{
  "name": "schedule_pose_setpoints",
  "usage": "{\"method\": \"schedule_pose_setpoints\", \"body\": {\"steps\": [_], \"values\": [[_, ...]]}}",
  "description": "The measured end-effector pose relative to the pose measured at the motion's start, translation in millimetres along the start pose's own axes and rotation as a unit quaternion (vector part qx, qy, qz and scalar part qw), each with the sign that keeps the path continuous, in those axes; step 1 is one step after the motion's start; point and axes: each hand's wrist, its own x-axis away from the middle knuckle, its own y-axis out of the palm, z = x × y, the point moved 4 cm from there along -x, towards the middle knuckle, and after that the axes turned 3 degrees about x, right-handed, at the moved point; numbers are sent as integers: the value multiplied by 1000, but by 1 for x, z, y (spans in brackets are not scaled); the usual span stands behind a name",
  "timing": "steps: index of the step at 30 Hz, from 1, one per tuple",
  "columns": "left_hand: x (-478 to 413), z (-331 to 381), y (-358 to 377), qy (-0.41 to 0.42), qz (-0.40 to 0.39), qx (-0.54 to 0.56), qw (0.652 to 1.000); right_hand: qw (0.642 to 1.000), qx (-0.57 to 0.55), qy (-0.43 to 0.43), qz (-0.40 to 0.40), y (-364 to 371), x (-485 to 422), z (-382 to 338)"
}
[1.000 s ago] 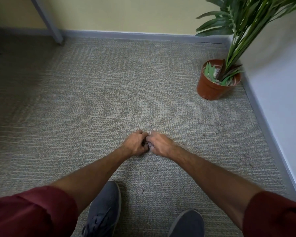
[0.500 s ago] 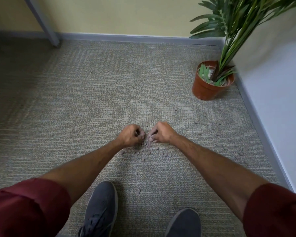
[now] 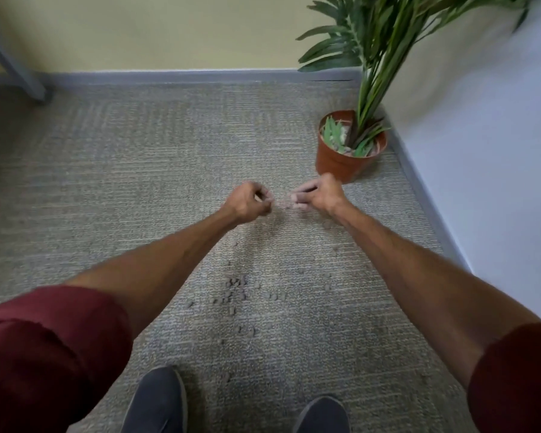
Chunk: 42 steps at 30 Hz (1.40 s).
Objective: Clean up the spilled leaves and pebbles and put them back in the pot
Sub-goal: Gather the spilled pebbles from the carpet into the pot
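A terracotta pot (image 3: 338,165) with a tall green plant (image 3: 378,51) stands in the far right corner, with loose green leaves (image 3: 333,135) lying inside it. Small brown pebbles (image 3: 235,289) lie scattered on the grey carpet in front of my shoes. My left hand (image 3: 247,203) and my right hand (image 3: 320,193) are lifted above the carpet, both curled into fists, knuckles almost facing each other. A few blurred pebbles show between their fingertips; the rest of what they hold is hidden. My right hand is just left of the pot's base.
A grey baseboard (image 3: 185,77) runs along the yellow back wall, and a white wall (image 3: 487,170) closes the right side. A grey furniture leg (image 3: 16,73) stands at the far left. My two dark shoes (image 3: 156,401) are at the bottom edge.
Both fists have lifted off the carpet and moved forward and right toward the pot. A cluster of pebbles is left behind where the hands had been scooping.
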Motion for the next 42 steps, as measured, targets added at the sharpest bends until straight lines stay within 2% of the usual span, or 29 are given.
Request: {"method": "schedule_pose_setpoints", "body": {"steps": [8, 15, 21, 25, 29, 32, 36, 38, 40, 42], "values": [[-89, 99, 42, 10, -15, 36, 999, 982, -94, 67, 150, -107, -52, 13], [-158, 151, 69, 34, 27, -8, 999, 969, -69, 83, 223, -139, -93, -11], [-178, 155, 70, 37, 27, 45, 998, 955, 44, 76, 285, -142, -106, -19], [-167, 138, 55, 50, 52, 61, 996, 946, 49, 71, 312, -133, -100, -14], [-136, 106, 37, 49, 58, 56, 996, 943, 59, 14, 328, -107, -74, -20], [-111, 65, 24, 10, 32, 31, 999, 963, 74, -22, 258, -71, -60, -22], [-71, 3, 5, 5, 8, -89, 996, 985, 171, -6, 14, -4, -48, -6], [-50, -30, -2, 1, -16, -182, 983, 961, 271, -20, -56, 32, -40, 6], [-29, -60, -7, -8, -53, -261, 964, 923, 379, -36, -53, 59, -37, 17], [-9, -83, -8, -8, -74, -326, 943, 902, 425, -47, -53, 73, -40, 26]]}}
